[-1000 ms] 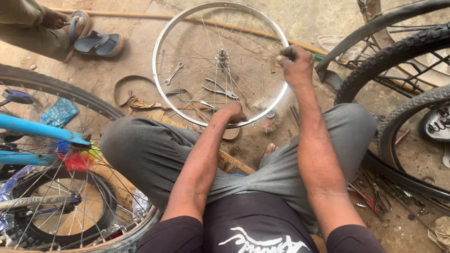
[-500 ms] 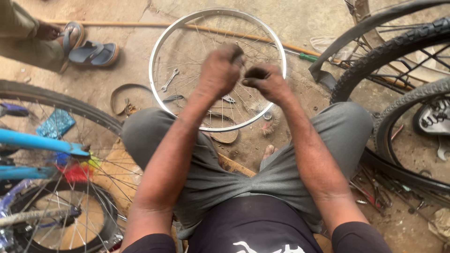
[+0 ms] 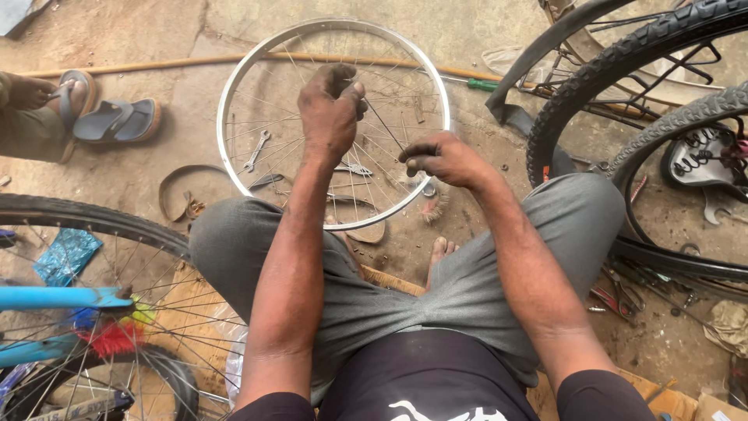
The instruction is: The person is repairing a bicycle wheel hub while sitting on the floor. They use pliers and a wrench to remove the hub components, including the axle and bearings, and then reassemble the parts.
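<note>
Wrench [image 3: 255, 150] inside rim [image 3: 234, 86]

One head-worn view, looking steeply down over our own lap.

We see from a camera on our head, tilted forward and down past the chest and knees to the dirt floor just ahead. It sits close: our forearms fill the middle of the frame, and our left hand [image 3: 331, 105] and right hand [image 3: 440, 158] meet near the upper centre, pinching a thin spoke [image 3: 383, 122] between them. Directly beyond that grip lies the bare wheel rim [image 3: 234, 86]; to its right stand tyred wheels [image 3: 623, 58], to its lower left a spoked wheel with a blue frame [image 3: 54, 298], and far to its left another person's sandalled foot [image 3: 70, 93]. No second view overlaps this one.
</note>
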